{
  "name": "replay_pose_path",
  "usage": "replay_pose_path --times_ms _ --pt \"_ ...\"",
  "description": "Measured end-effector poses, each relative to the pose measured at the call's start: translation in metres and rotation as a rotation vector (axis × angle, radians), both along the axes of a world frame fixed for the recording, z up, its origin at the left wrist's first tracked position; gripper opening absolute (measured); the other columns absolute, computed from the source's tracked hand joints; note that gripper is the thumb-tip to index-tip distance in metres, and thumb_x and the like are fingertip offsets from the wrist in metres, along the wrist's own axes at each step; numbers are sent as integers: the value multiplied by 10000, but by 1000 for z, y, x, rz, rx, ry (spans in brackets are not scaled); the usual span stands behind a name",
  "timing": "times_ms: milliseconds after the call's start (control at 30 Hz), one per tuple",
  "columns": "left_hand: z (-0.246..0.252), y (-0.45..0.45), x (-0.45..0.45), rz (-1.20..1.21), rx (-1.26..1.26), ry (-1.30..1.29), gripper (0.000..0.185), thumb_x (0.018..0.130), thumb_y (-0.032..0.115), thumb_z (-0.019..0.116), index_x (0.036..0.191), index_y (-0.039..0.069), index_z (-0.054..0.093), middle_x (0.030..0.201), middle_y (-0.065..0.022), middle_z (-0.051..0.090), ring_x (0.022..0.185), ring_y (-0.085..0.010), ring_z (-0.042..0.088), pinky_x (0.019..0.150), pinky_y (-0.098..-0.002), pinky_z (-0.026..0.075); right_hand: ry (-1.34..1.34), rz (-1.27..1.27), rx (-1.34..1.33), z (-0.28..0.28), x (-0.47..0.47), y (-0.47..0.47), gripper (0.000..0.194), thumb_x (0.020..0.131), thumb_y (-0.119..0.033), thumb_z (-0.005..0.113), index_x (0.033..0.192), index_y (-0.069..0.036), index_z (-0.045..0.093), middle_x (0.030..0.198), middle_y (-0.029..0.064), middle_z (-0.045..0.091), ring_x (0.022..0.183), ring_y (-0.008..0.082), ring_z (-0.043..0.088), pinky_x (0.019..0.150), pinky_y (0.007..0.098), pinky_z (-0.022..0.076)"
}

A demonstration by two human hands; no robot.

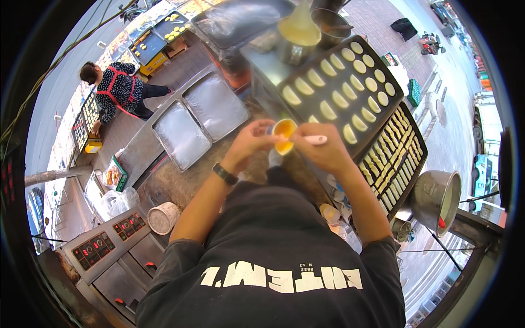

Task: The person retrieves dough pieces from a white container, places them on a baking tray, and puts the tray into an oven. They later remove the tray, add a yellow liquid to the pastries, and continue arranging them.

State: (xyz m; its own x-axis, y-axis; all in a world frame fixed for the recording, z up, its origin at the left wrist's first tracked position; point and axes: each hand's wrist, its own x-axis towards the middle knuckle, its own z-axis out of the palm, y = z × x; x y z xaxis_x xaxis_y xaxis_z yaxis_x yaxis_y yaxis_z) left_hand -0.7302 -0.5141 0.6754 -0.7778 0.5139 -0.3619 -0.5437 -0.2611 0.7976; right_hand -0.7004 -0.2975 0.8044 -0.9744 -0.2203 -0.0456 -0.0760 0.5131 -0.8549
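My left hand [255,141] holds a small white cup [284,152] with orange-yellow liquid, tilted so its opening faces up towards me. My right hand [322,145] grips a pale pink handle [316,140] at the cup's mouth; the tool's working end is hidden or blurred. Just beyond my right hand lies a dark baking tray [334,117] with rows of half-moon and round pale dough pieces [340,99]. Beside it, to the right, another dark tray [425,158] bears long, narrow dough strips [393,158].
Two metal trays [182,135] [216,106] lie left of my hands. A metal pot [434,201] stands at right, a container with a yellow funnel-like top [299,30] at the back. Oven controls [94,250] and a white bucket [163,218] are lower left. A person [119,88] stands by goods at upper left.
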Motion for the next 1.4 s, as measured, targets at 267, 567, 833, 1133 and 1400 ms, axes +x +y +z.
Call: replay_pose_path --times_ms 267,567,833,1133,1400 --pt "-17 69 -37 1 0 -53 579 919 171 812 1426 59 554 1245 -59 679 1091 -128 667 923 -275 558 9 -46 12 -18 -33 68 142 931 -132 711 903 4 743 765 115 702 653 167 635 617 328 498" --pt "-17 94 -63 175 38 -25 616 916 163 816 1453 47 537 1247 -50 660 1075 -118 649 911 -267 548 22 36 -11 -19 -64 140 115 942 -89 719 975 17 751 839 76 730 714 168 669 669 296 521" --pt "-21 95 -78 239 -7 -31 622 899 162 836 1443 54 555 1188 -32 654 1043 -106 637 886 -257 537 31 97 -28 -22 -82 164 122 933 -83 721 998 15 751 782 42 720 671 91 631 624 246 481" --pt "-25 89 -96 214 39 67 650 871 96 850 1441 45 543 1244 -58 647 1112 -145 644 989 -304 529 -34 -179 -120 -33 -108 97 118 983 -102 715 930 1 737 675 -11 655 583 1 505 513 214 377" --pt "-18 82 -93 186 -17 35 655 864 133 869 1424 32 543 1294 -89 635 1151 -166 656 1015 -332 547 -93 -239 -125 -43 -121 62 185 1005 -135 647 878 -4 670 675 37 671 501 72 556 483 252 428"
